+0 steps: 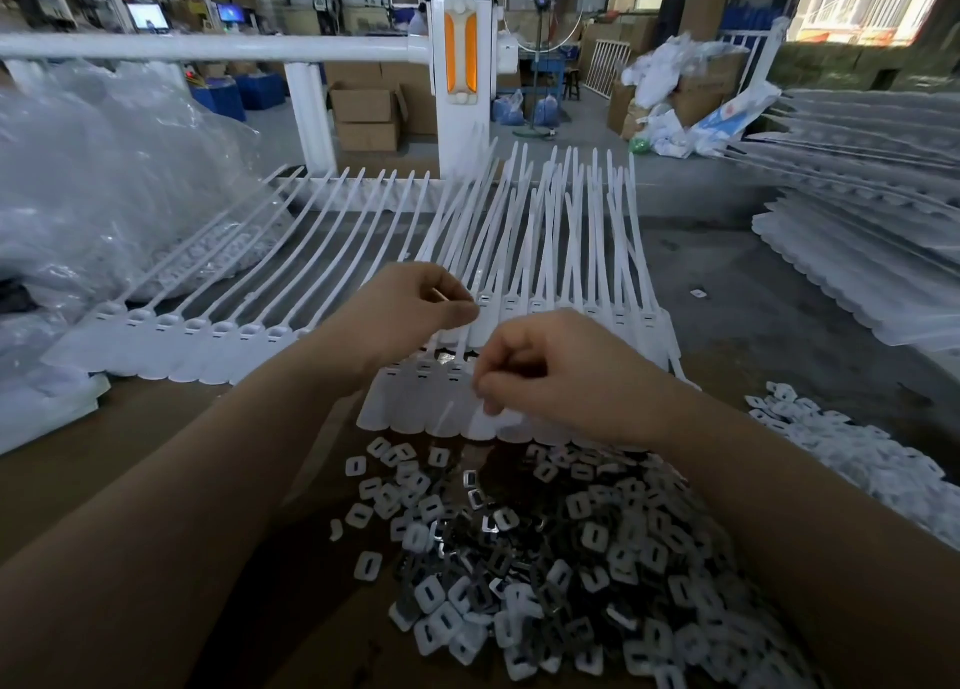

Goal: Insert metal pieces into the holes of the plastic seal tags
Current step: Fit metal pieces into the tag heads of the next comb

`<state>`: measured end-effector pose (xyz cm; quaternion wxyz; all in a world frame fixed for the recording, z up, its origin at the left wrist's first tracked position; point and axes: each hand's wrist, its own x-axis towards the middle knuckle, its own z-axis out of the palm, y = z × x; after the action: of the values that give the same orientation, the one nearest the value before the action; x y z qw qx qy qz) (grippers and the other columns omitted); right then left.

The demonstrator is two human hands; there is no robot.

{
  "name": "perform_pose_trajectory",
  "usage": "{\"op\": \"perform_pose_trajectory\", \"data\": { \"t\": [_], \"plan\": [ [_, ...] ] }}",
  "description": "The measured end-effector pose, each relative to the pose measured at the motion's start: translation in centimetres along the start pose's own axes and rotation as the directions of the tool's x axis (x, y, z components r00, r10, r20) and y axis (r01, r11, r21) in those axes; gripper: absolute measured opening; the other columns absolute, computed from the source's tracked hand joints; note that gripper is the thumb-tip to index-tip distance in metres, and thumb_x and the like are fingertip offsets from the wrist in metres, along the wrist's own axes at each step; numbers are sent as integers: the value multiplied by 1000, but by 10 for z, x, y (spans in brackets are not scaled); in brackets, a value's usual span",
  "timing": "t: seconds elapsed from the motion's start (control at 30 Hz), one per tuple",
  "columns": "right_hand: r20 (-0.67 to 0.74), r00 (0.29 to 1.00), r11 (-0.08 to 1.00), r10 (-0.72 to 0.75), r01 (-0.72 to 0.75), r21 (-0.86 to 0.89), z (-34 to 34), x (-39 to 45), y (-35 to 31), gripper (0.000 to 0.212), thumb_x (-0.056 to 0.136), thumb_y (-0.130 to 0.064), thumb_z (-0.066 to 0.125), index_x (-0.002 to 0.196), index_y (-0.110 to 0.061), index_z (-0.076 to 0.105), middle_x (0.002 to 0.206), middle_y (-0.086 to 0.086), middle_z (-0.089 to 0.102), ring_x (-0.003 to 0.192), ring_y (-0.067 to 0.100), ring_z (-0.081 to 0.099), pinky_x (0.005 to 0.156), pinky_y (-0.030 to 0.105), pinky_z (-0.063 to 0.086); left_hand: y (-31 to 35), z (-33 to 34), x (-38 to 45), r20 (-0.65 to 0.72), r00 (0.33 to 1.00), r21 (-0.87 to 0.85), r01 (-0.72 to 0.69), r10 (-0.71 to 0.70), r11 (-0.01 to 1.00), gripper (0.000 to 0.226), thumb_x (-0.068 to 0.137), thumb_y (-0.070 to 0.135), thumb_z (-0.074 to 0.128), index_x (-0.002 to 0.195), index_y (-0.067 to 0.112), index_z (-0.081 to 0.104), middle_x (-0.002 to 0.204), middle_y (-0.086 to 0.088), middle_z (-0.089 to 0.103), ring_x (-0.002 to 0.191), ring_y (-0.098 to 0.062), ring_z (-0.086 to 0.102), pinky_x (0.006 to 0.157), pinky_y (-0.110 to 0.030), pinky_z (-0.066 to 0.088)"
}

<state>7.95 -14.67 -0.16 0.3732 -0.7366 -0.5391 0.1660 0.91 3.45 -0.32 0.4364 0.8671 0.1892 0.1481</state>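
Observation:
White plastic seal tags joined in strips lie fanned over the table, one strip at the left [171, 335] and one in the middle [421, 397] under my hands. My left hand [415, 314] hovers over the tag heads with fingers curled, thumb against the fingertips; whether it pinches a piece I cannot tell. My right hand [550, 376] has its fingers curled, and its fingertips pinch the edge of the nearest white tag strip. A heap of small metal pieces [545, 558] with slots lies on the brown table in front of me.
A clear plastic bag [104, 179] bulges at the left. Stacked strips of tags [857, 283] lie at the right, with a pile of small white parts [857, 454] below them. A white railing [311, 49] and cardboard boxes stand behind.

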Motion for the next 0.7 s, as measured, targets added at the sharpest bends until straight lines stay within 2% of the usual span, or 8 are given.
{"op": "perform_pose_trajectory", "data": {
  "t": [0.1, 0.17, 0.27, 0.47, 0.63, 0.7],
  "plan": [
    [-245, 967, 997, 69, -73, -8, -3, 4, 9, 11, 86, -18, 69, 81, -29, 68, 75, -10, 73, 72, 0, 69, 66, 17, 55, 3, 3, -1, 123, 992, -82, 38, -28, 996, 12, 91, 30, 67, 84, 21, 70, 63, 9, 66, 49, 1, 50, 51, -17, 40],
    [-332, 938, 995, 98, -99, 15, -3, 5, 12, 16, 84, -17, 70, 79, -31, 68, 74, -13, 71, 71, -5, 67, 64, 10, 51, 4, 5, -3, 212, 976, -128, 72, -43, 989, 15, 91, 29, 67, 82, 18, 72, 65, 4, 68, 48, -3, 47, 47, -16, 38],
    [-409, 906, 994, 109, -110, 23, -3, 5, 14, 19, 84, -15, 71, 77, -33, 68, 74, -14, 71, 69, -2, 67, 68, 19, 56, 6, 6, -4, 268, 962, -164, 91, -44, 982, 18, 90, 28, 67, 82, 15, 76, 69, 0, 69, 49, -6, 45, 45, -15, 37],
    [-461, 882, 995, 98, -96, 28, -3, 4, 12, 16, 82, -13, 74, 80, -30, 74, 74, -12, 72, 68, 1, 67, 67, 21, 57, 10, 5, -6, 316, 947, -268, 142, -52, 953, 17, 90, 27, 67, 85, 14, 75, 70, 1, 70, 50, -5, 46, 43, -15, 36],
    [-423, 902, 996, 89, -80, 40, -1, 5, 11, 18, 79, -13, 78, 79, -31, 73, 74, -10, 73, 71, 5, 68, 69, 28, 59, 10, 6, -7, 364, 928, -270, 192, -84, 943, 11, 84, 17, 73, 89, 8, 74, 70, 0, 70, 51, -5, 46, 45, -14, 36],
    [-412, 907, 996, 86, -79, 36, 0, 5, 11, 22, 80, -13, 77, 80, -34, 70, 75, -12, 72, 71, 3, 68, 67, 24, 57, 11, 6, -8, 370, 925, -287, 198, -82, 937, 6, 83, 13, 73, 87, 8, 74, 70, 0, 69, 52, -5, 47, 45, -14, 37]
  ]
}}
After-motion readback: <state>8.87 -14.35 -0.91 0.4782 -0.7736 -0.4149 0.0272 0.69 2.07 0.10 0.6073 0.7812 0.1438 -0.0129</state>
